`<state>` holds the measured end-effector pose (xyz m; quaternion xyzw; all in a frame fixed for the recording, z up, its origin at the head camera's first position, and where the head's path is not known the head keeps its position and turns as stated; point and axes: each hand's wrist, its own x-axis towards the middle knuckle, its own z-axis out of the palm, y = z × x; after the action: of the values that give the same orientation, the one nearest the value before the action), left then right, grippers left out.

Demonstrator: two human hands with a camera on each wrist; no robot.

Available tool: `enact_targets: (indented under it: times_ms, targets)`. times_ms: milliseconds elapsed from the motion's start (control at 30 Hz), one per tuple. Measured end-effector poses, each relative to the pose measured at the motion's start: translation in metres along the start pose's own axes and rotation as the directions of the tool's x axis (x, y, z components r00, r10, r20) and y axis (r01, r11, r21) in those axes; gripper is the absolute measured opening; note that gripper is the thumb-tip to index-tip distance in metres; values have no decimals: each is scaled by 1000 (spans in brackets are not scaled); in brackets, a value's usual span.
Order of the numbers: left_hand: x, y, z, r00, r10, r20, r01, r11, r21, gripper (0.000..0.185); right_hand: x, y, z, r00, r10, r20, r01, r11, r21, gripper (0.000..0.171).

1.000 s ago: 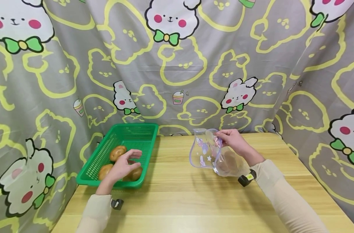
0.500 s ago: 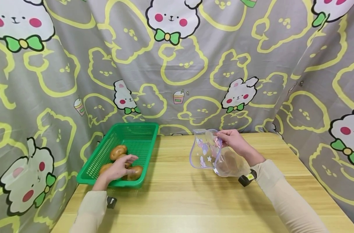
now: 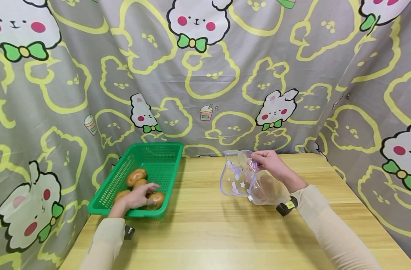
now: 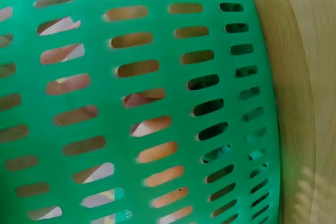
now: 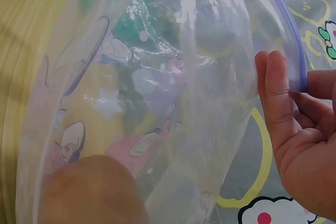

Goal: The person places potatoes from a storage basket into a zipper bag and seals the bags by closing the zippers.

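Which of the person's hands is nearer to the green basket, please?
Left. The left hand reaches into the green basket, resting on a potato; the right hand pinches the clear bag rim, off to the basket's right.

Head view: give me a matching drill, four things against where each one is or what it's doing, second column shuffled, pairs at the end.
Things:
1. left hand
2. right hand
3. green basket
4. clear bag

Places or states:
A. stands mouth open on the table, one potato inside
B. pinches the bag's rim
C. sits at the table's left edge with potatoes in it
D. down in the basket, on the near potato

Pairs: 1-D, 2-B, 3-C, 4-A
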<state>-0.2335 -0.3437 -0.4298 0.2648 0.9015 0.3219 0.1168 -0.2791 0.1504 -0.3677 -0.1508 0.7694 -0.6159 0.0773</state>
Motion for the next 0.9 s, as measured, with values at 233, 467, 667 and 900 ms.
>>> enact_targets:
  times_ms: [233, 467, 667, 900]
  targets:
    - [-2, -4, -1, 998, -24, 55, 25, 1000, -14, 55, 0, 0, 0, 1000, 4, 2, -4, 1000, -7, 37]
    - [-4, -4, -2, 992, -101, 81, 99, 995, 35, 59, 0, 0, 1, 1000, 1, -3, -1, 1000, -5, 36]
    - [-6, -3, -2, 990, -122, 71, 117, 990, 82, 58, 0, 0, 1, 1000, 4, -2, -4, 1000, 3, 35]
    - [-6, -1, -1, 990, -128, 59, 121, 987, 107, 57, -1, 0, 0, 1000, -1, 2, 1, 1000, 2, 37]
